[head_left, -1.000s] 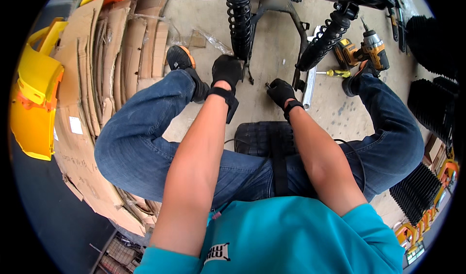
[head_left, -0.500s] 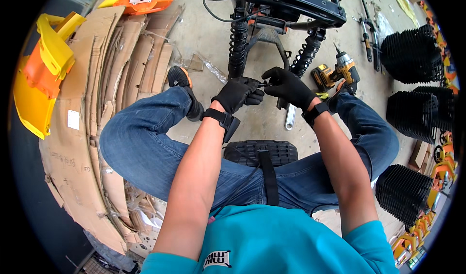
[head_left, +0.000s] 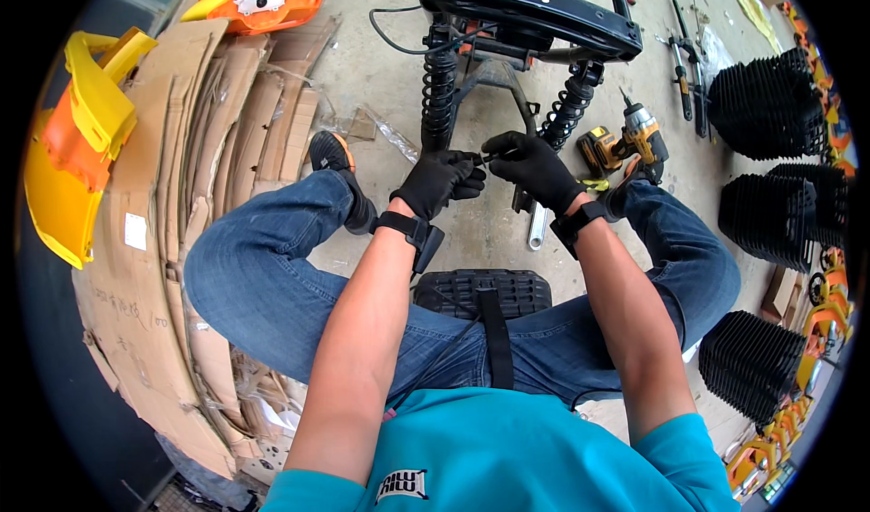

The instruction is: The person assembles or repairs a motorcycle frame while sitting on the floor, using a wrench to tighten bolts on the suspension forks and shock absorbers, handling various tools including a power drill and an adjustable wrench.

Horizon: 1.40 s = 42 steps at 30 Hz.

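Both gloved hands meet in front of a black metal frame (head_left: 535,6) with coil-spring shock absorbers. My left hand (head_left: 433,182) is closed, its thumb and fingers pinching a small dark bolt-like part (head_left: 482,159). At the other end of that part, my right hand (head_left: 536,169) pinches with thumb and forefinger; its exact shape is too small to make out. The left shock absorber (head_left: 439,95) stands just beyond my left hand, the right shock absorber (head_left: 569,106) beyond my right. Below my right hand, a silver wrench (head_left: 536,229) lies partly hidden on the floor.
A yellow-and-black cordless impact driver (head_left: 643,133) rests beside my right foot. Flattened cardboard (head_left: 136,267) is piled at the left, with yellow and orange body panels (head_left: 100,104) on it. Stacked black baskets (head_left: 766,104) line the right side. A black seat (head_left: 453,293) sits between my legs.
Both hands keep their pinch on the small part, with the right fingers slightly shifted around it. The whole view has moved a little.
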Each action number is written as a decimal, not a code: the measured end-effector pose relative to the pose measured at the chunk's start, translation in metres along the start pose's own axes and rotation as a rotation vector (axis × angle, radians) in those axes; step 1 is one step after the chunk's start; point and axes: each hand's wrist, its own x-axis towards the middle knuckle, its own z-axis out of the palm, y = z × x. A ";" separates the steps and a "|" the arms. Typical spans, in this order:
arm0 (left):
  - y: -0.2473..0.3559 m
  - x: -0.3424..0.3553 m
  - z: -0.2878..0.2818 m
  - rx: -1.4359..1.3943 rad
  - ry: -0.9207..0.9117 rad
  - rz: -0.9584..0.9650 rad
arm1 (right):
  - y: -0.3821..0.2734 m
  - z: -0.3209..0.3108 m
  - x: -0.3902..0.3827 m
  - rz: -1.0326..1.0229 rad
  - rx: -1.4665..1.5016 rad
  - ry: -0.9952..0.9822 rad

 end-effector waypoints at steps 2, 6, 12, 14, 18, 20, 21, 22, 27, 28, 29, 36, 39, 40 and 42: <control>-0.004 0.004 0.000 0.025 -0.038 -0.018 | 0.005 0.005 0.001 -0.028 0.006 0.001; -0.010 0.007 0.004 -0.082 -0.027 -0.041 | -0.002 0.012 0.001 0.086 -0.058 -0.008; -0.011 0.010 0.009 0.039 -0.027 -0.012 | 0.004 0.018 0.004 0.011 -0.077 -0.001; -0.009 0.009 0.010 0.087 -0.007 0.007 | 0.006 0.015 0.004 0.014 -0.114 0.012; -0.005 0.008 0.011 0.168 0.035 -0.062 | 0.006 0.009 0.001 0.118 0.063 -0.015; -0.004 0.006 0.008 0.181 0.057 -0.078 | 0.015 0.013 0.004 0.137 0.242 -0.031; -0.003 0.004 0.008 0.171 0.071 -0.061 | 0.012 0.012 0.002 0.165 0.300 -0.033; -0.002 0.005 0.010 0.110 0.031 -0.039 | 0.014 0.007 0.002 0.186 0.356 -0.061; 0.001 0.004 0.005 -0.095 -0.038 -0.002 | 0.012 0.000 0.001 0.226 0.537 -0.095; 0.001 0.005 0.004 -0.115 -0.062 0.013 | 0.012 0.000 0.001 0.221 0.568 -0.100; 0.002 0.005 0.003 -0.137 -0.087 0.025 | 0.011 0.001 0.001 0.235 0.606 -0.082; 0.011 0.003 0.008 -0.182 -0.149 0.024 | 0.001 -0.005 -0.001 0.415 0.431 -0.142; 0.012 0.000 0.007 -0.185 -0.143 0.020 | -0.007 -0.005 -0.002 0.416 0.396 -0.185; 0.012 -0.001 0.006 -0.202 -0.145 0.023 | -0.011 -0.004 -0.002 0.411 0.401 -0.185; 0.014 -0.001 0.011 -0.215 -0.159 0.031 | 0.000 -0.004 -0.001 0.337 0.497 -0.159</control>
